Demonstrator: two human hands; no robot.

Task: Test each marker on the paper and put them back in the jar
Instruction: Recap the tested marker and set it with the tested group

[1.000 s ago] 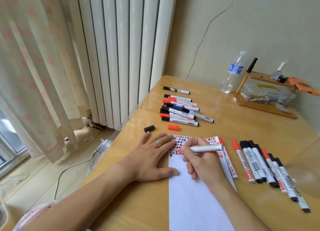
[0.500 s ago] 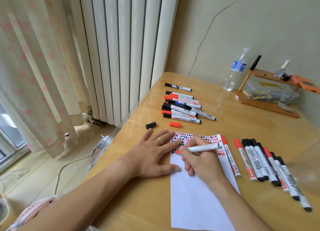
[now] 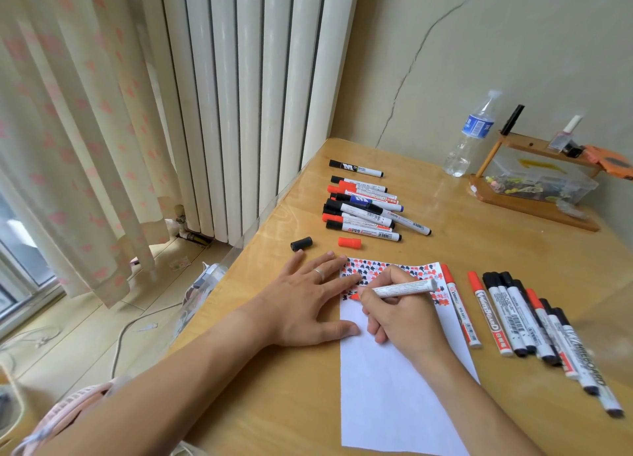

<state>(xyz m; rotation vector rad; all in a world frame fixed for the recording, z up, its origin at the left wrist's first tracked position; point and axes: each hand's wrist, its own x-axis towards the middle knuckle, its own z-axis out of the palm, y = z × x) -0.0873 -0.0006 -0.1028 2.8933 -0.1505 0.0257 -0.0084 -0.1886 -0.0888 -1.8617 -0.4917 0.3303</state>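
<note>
Bench [image 3: 445, 250]: wooden, carries everything.
Paper [image 3: 394, 387]: thin, limp sheet under both hands; slides unless pinned.
Left hand [image 3: 308, 305]: flat, fingers straight, pressing the paper's left edge.
Right hand [image 3: 400, 315]: grip pinched around the red marker.
Red marker [image 3: 400, 288]: light, stiff, smooth barrel; tip on paper left of the grip; best held near the tip.
Red cap [image 3: 349, 242]: beyond the grip.
Jar: not visible.

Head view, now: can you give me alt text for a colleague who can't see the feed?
A right hand holds an uncapped red marker, tip on a sheet of paper with red and black test marks along its top, while the left hand lies flat on the paper's edge. Capped markers lie in a pile behind and a row to the right; two loose caps sit between.
</note>
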